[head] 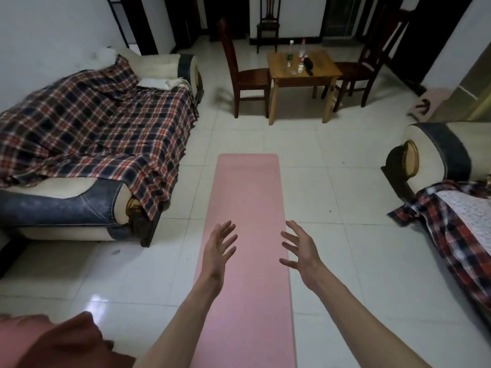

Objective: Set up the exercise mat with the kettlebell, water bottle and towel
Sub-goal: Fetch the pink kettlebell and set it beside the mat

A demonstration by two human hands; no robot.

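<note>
A pink exercise mat (pixel 248 192) lies unrolled flat on the white tiled floor, running away from me. My left hand (pixel 219 248) hovers over the mat's left edge, fingers spread, holding nothing. My right hand (pixel 301 248) hangs over the mat's right edge, also spread and empty. Far ahead, a small wooden table (pixel 322 73) carries two clear water bottles (pixel 301 57) and a dark object (pixel 308 64) that may be the kettlebell. A white folded towel (pixel 154 83) rests on the left sofa.
A sofa (pixel 66 203) draped in a plaid blanket stands to the left. Another sofa (pixel 441 155) with plaid cloth is at the right. Wooden chairs (pixel 244 75) flank the table. Bare tiled floor lies on both sides of the mat.
</note>
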